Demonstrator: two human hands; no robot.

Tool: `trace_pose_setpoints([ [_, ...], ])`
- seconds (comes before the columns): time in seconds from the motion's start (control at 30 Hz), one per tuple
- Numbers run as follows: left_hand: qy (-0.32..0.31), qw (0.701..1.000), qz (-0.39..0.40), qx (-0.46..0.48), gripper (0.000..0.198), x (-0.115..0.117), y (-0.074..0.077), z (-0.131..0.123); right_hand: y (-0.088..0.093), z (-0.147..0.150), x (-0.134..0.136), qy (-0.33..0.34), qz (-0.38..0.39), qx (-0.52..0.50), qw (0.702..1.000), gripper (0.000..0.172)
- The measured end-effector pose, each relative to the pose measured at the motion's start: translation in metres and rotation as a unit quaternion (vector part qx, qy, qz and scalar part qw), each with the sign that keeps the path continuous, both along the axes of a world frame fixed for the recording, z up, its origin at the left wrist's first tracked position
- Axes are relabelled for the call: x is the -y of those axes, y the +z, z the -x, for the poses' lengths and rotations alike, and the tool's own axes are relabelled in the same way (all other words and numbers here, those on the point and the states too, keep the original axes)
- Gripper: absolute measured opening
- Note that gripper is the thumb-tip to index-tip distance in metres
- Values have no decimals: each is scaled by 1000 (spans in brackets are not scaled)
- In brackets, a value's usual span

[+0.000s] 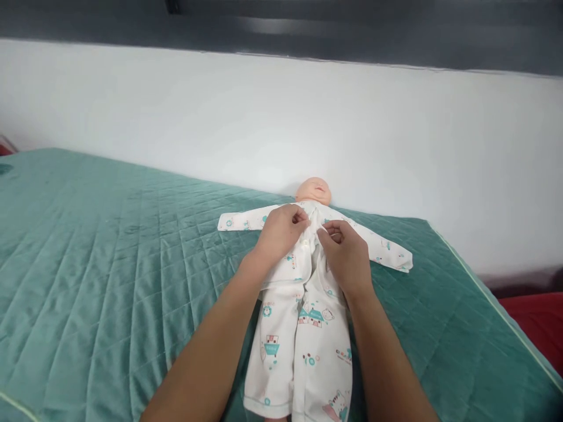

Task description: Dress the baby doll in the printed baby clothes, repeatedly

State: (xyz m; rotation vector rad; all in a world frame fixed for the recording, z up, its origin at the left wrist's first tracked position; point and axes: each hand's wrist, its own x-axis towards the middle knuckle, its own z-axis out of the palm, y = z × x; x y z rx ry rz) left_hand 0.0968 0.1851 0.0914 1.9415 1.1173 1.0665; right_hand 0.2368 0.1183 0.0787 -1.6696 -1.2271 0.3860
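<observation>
A baby doll [314, 190] lies on its back, its head toward the wall. It wears a white printed baby jacket [288, 264] with both sleeves spread out, and matching printed trousers [323, 346]. At the doll's chest, my left hand [285, 225] pinches one front edge of the jacket. My right hand [345, 249] pinches the opposite edge, a short way to the right. Between my fingertips the two edges are close together near the neck, and lower down the front gapes. The exact spot under each fingertip is partly hidden by my fingers.
A green quilted cover [109, 275] spreads under the doll, with a pale piped edge at the right. Behind it stands a white wall [220, 117] below a dark panel [352, 29]. Something red [536, 322] shows beyond the right edge.
</observation>
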Motion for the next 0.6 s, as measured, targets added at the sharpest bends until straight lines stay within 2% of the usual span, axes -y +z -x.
trace_pose_setpoints([
  [0.17,26,998,-56,1,9,2,-1,-5,0,-4,-1,20,-17,-128,991,18],
  [0.33,55,989,-138,-7,12,11,0,-13,1,-7,0,39,-19,-259,965,22],
  [0.4,53,991,-124,10,13,15,3,-16,2,-7,0,38,-17,-287,957,23],
  [0.6,-14,996,32,77,10,16,3,-20,-3,-9,-2,63,-21,-283,957,25],
])
